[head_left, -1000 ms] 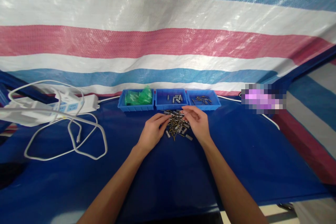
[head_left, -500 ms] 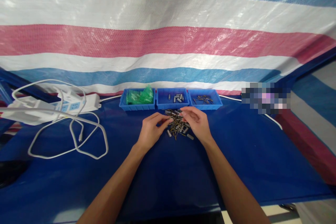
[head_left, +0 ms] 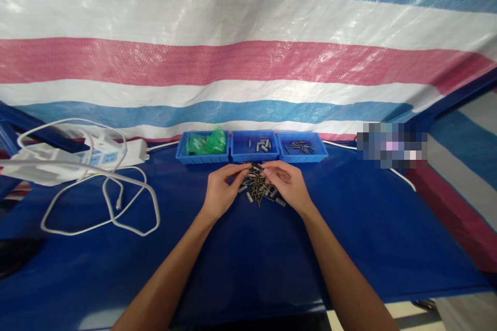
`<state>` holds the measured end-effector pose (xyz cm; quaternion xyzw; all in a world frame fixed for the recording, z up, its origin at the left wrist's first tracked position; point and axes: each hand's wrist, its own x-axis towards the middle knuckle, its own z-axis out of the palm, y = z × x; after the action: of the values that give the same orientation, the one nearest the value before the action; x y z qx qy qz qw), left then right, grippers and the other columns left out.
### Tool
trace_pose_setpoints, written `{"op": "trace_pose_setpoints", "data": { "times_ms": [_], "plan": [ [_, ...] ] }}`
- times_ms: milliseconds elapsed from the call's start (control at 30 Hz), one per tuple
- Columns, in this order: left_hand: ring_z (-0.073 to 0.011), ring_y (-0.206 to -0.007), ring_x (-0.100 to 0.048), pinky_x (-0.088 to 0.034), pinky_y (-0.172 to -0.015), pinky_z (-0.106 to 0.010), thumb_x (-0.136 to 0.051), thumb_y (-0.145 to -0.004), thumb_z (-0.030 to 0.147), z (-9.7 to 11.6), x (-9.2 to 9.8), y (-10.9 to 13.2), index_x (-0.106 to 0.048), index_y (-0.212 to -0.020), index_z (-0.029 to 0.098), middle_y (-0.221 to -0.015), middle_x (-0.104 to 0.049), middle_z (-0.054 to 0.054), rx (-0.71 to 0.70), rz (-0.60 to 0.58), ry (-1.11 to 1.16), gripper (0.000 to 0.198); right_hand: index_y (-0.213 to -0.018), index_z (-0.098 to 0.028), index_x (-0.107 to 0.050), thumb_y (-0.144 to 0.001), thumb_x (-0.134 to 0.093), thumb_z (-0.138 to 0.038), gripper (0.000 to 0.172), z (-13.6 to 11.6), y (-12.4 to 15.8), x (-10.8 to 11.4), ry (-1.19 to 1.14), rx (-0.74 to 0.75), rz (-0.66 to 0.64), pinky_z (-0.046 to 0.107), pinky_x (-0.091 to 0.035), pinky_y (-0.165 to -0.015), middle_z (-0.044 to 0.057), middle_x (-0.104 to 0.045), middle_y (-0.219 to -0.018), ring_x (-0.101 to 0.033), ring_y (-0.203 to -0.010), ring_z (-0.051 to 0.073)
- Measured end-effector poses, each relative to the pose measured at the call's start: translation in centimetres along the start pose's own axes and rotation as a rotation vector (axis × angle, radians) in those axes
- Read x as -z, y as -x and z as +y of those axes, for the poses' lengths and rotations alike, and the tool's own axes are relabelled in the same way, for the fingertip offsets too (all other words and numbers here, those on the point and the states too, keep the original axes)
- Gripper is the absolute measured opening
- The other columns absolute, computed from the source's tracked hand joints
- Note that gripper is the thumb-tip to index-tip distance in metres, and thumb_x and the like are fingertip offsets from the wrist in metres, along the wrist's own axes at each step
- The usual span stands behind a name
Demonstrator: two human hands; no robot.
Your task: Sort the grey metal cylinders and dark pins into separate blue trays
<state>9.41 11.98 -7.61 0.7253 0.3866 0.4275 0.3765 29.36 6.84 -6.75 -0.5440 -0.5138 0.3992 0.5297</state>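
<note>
A pile of small metal parts, thin brassy screw-like pins mixed with short grey cylinders, lies on the blue table. My left hand is at the pile's left side, thumb and forefinger pinched close together at its upper edge. Opposite it, my right hand pinches at the upper right of the pile. What sits between the fingertips of either hand is too small to make out. Behind the pile, the middle blue bin holds several grey cylinders, and the right blue bin holds several thin pins.
The left blue bin contains a green plastic bag. A white power strip with a looped white cable occupies the table's left. A blurred object is at the back right. A striped tarp hangs behind the bins.
My right hand has shifted slightly down and left, and its fingers have come together. My left fingertips have moved up a little to the pile's upper edge.
</note>
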Motion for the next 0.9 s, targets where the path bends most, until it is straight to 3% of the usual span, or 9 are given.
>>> {"op": "trace_pose_setpoints", "data": {
  "times_ms": [133,267,467,600,767,900],
  "plan": [
    [-0.0236,-0.106,-0.077,-0.061,-0.101,-0.039,-0.071,-0.094,0.036,-0.7,-0.3,0.1,-0.078,-0.118,0.02,-0.115,-0.08,-0.009,0.106,0.021,0.172,0.03,-0.102,-0.022,-0.078,-0.089,-0.072,-0.042,0.024,0.1,0.0,-0.1,-0.009,0.008,0.004,0.032,-0.058,-0.067,0.005,-0.079,-0.089,-0.071,-0.069,0.019],
    [-0.0246,-0.101,-0.079,-0.063,-0.097,-0.038,-0.074,-0.093,0.039,-0.7,-0.4,0.2,-0.076,-0.119,0.019,-0.107,-0.082,-0.008,0.126,0.004,0.171,0.033,-0.103,-0.022,-0.078,-0.089,-0.072,-0.042,0.025,0.4,-0.2,0.0,0.0,0.007,0.015,0.032,-0.057,-0.066,0.005,-0.079,-0.088,-0.07,-0.069,0.019],
    [-0.021,-0.082,-0.079,-0.065,-0.083,-0.031,-0.068,-0.096,0.039,-0.2,-0.3,-0.1,-0.079,-0.103,0.018,-0.091,-0.082,-0.006,0.063,0.008,0.067,0.025,-0.106,-0.022,-0.078,-0.09,-0.071,-0.042,0.026,0.3,-0.1,0.1,-0.005,0.006,0.0,0.031,-0.057,-0.068,0.005,-0.078,-0.089,-0.071,-0.072,0.019],
    [-0.0205,-0.085,-0.079,-0.063,-0.083,-0.03,-0.068,-0.096,0.034,0.4,0.2,-1.3,-0.08,-0.1,0.02,-0.094,-0.082,-0.004,-0.028,-0.108,-0.037,0.019,-0.111,-0.023,-0.077,-0.089,-0.074,-0.039,0.028,0.0,-0.3,0.0,-0.042,0.008,-0.062,0.03,-0.058,-0.068,0.004,-0.077,-0.09,-0.072,-0.076,0.019],
    [-0.0195,-0.084,-0.08,-0.063,-0.081,-0.028,-0.074,-0.091,0.031,1.2,1.1,-3.3,-0.075,-0.098,0.02,-0.093,-0.082,-0.003,-0.084,-0.174,-0.031,0.014,-0.095,-0.023,-0.08,-0.082,-0.08,-0.043,0.024,-0.5,-1.6,-0.1,-0.133,-0.006,-0.079,0.032,-0.06,-0.069,0.003,-0.079,-0.084,-0.073,-0.073,0.019],
    [-0.0189,-0.081,-0.079,-0.063,-0.078,-0.028,-0.076,-0.089,0.031,1.9,1.2,-4.4,-0.073,-0.093,0.019,-0.088,-0.08,-0.003,-0.114,-0.189,-0.03,0.013,-0.095,-0.023,-0.081,-0.077,-0.084,-0.045,0.028,-0.9,-2.7,0.4,-0.162,-0.029,-0.097,0.032,-0.06,-0.067,0.002,-0.078,-0.08,-0.072,-0.068,0.018]
  ]
}}
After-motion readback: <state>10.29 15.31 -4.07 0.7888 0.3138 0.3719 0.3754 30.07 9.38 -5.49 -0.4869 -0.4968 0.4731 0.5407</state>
